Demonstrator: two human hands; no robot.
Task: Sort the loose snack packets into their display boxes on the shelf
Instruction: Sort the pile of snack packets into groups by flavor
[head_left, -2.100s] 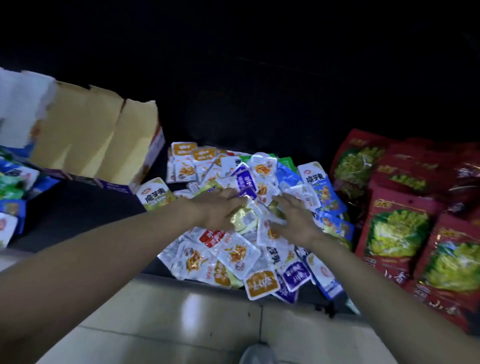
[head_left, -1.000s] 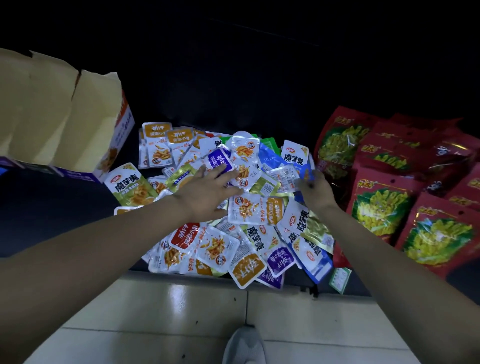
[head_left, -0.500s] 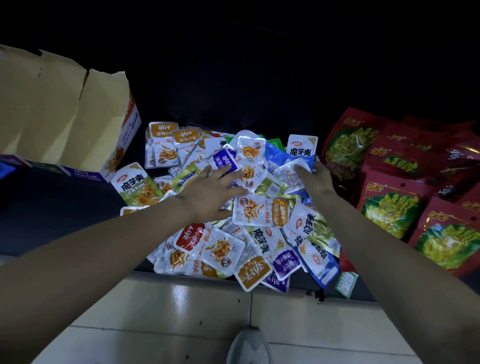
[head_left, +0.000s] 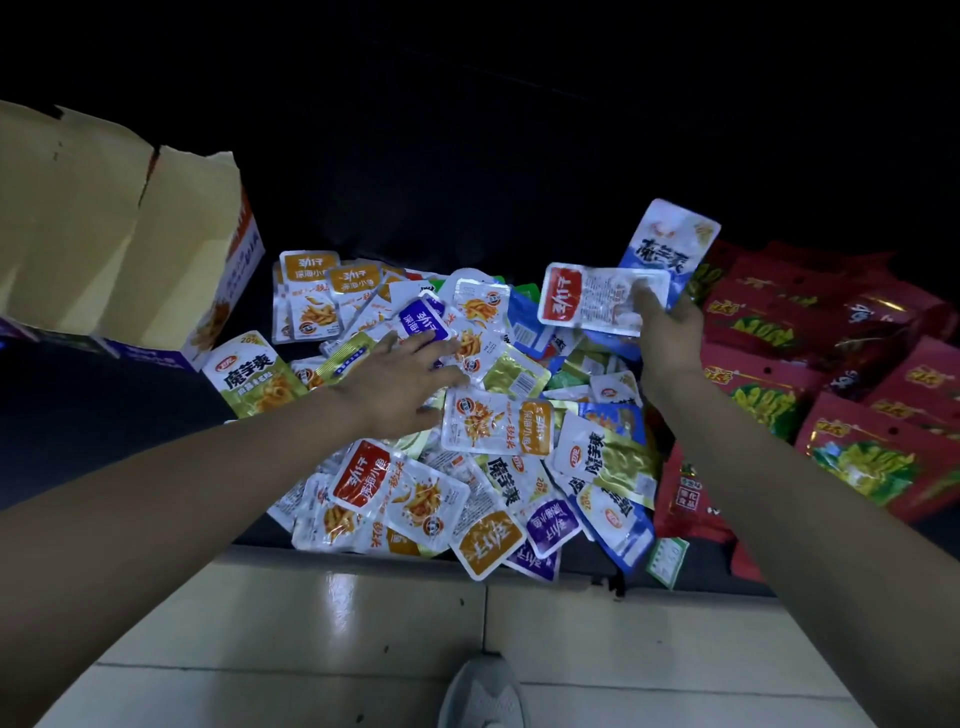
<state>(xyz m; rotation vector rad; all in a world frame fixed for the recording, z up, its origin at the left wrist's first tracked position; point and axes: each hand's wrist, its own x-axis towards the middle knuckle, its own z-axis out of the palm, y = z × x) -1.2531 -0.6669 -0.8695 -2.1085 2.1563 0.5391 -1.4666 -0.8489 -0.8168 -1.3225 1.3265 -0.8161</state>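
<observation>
Up off the heap of loose packets (head_left: 483, 467) since the last look comes our right hand (head_left: 670, 332), now lifted above the heap's far right corner with two packets in it; our left hand has stayed put on the heap. Left of the heap: an open cardboard display box (head_left: 156, 260), flaps raised, tilted, its near corner just beside the heap's far left edge. A green packet (head_left: 254, 382) lies at the heap's left margin, close under that box corner. Our left hand (head_left: 400, 384) rests palm down on the heap's upper middle, fingers spread wide and straight, gripping nothing. The heap itself is a jumble of white, orange, purple, blue and green sachets, overlapping, some hanging over the shelf's front lip above the tiled floor (head_left: 311, 623). Our right hand pinches a red-labelled packet (head_left: 597, 299), held flat and sideways, with a blue-and-white packet (head_left: 670, 244) upright behind it in the same grip. Right of the heap, touching its edge, red bags (head_left: 831, 364) with green pictures lie stacked. Below the heap, a grey shoe (head_left: 483, 696) on the floor.
</observation>
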